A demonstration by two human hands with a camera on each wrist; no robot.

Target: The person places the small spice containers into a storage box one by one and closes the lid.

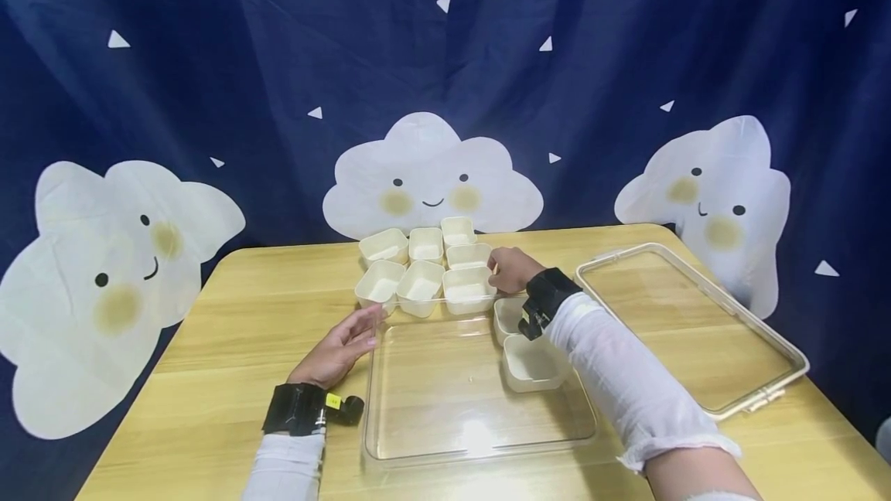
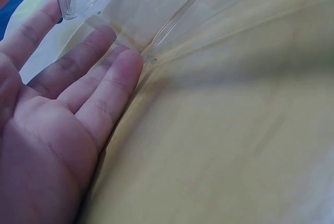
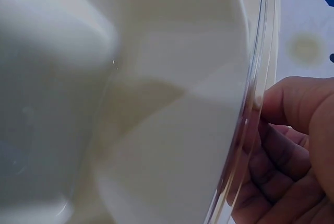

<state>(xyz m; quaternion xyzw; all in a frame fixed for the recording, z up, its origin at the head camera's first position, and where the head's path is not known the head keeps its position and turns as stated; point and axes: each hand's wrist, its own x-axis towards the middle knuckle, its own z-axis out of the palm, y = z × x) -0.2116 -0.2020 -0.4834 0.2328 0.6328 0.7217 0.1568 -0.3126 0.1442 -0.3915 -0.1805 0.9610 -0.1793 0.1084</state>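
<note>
My left hand (image 1: 337,350) lies at the far left corner of a clear rectangular box (image 1: 480,451), its fingers extended. In the left wrist view the fingertips (image 2: 128,67) rest against the box's clear wall. Past the box's far side, my right hand (image 1: 515,269) pinches the right edge of a small cream container (image 1: 468,278). Its thumb lies at the cream rim in the right wrist view, with curled fingers partly seen through clear plastic. Inside the box on the right stand two more cream containers (image 1: 532,366), one partly hidden by my right wrist.
Several cream containers (image 1: 381,281) stand in a group behind the box. A clear lid with a pale frame (image 1: 731,304) lies on the right of the wooden table (image 1: 230,362). A dark blue curtain (image 1: 278,37) with clouds hangs behind the table.
</note>
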